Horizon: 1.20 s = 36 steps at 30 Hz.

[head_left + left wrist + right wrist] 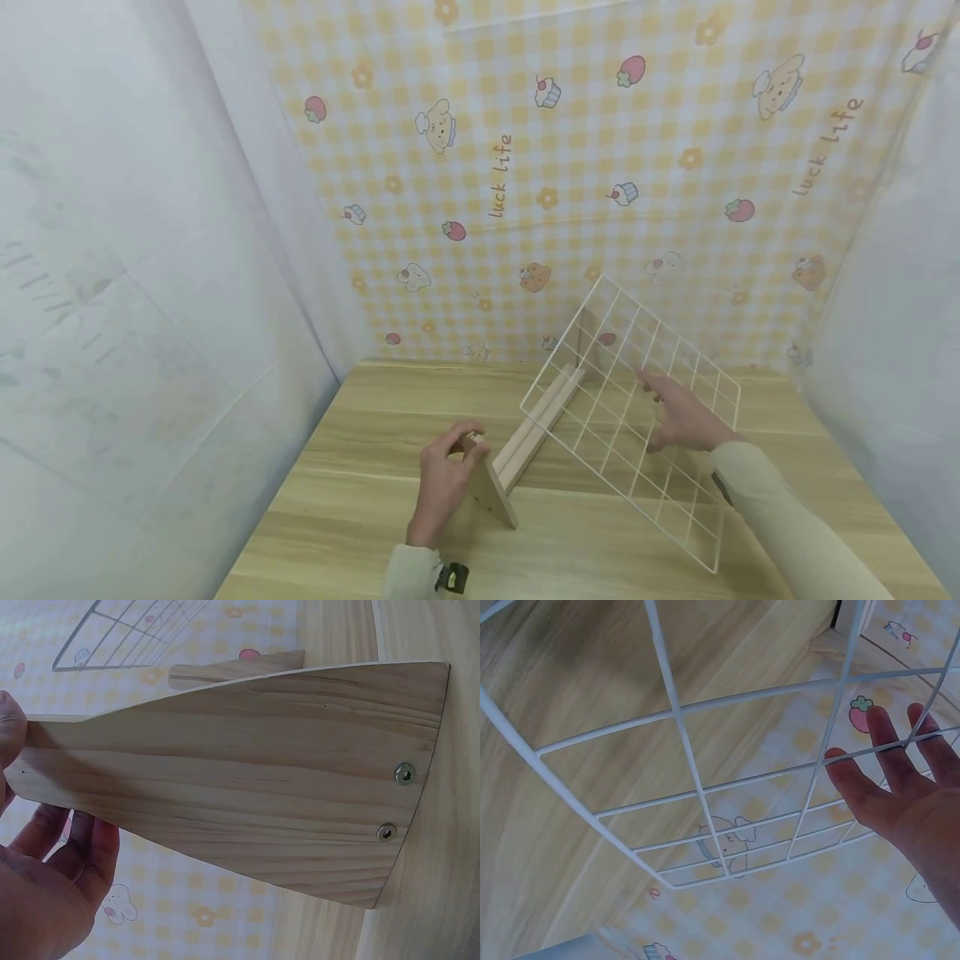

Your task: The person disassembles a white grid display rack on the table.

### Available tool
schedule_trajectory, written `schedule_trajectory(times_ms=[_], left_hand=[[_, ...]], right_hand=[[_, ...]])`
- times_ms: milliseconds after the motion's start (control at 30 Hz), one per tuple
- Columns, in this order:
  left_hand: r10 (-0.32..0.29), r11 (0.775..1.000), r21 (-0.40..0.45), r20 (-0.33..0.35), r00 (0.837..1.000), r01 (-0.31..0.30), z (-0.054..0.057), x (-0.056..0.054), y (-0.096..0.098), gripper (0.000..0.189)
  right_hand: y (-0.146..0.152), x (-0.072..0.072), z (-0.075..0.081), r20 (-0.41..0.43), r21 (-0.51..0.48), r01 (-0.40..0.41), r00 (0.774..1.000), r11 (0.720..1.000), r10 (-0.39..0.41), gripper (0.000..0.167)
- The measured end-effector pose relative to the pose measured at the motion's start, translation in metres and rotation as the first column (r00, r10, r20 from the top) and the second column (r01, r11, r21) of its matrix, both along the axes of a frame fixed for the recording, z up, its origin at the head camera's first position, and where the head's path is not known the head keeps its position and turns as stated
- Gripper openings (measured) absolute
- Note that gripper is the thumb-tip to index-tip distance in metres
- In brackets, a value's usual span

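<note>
My left hand (pixel 444 475) grips the narrow upper end of a wooden end panel (pixel 247 780). The panel stands upright on the table, its wide lower end showing two metal bolts in the left wrist view. Two long wooden slats (pixel 536 429) run back from it towards a far end panel (pixel 232 671). My right hand (pixel 686 417) holds a white wire grid (pixel 630 497), fingers and thumb spread across its wires. The grid is tilted beside the wooden stand. In the right wrist view, wires cross in front of the fingers (pixel 892 757).
The light wood table (pixel 360 492) extends under everything. Behind it hangs a yellow checked cloth (pixel 495 308) with cartoon prints. White sheeting hangs at the left (pixel 150 333) and right (pixel 892 333) sides.
</note>
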<state>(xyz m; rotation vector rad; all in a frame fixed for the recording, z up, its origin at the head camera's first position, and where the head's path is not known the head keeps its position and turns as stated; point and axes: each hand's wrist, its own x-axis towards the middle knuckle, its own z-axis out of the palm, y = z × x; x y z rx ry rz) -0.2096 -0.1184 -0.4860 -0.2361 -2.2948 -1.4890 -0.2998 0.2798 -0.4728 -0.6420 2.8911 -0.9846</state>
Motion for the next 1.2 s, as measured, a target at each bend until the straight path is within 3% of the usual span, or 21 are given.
schedule_trajectory(times_ms=[367,800,1200], left_hand=[[0.003,1.0,-0.021,-0.007,1.0,-0.003,0.001,0.005,0.004,0.021],[0.033,0.995,-0.093,-0.088,0.996,-0.041,-0.001,0.006,0.008,0.02],[0.019,0.994,-0.105,-0.159,0.987,-0.036,-0.003,0.01,0.009,0.02]], right_hand=[[0.007,0.002,-0.007,0.018,0.031,-0.007,1.0,0.999,0.006,0.127],[0.013,0.006,-0.009,0.076,0.045,-0.025,0.997,0.999,0.022,0.124],[0.021,0.008,-0.019,0.082,0.131,-0.045,0.996,0.99,0.034,0.12]])
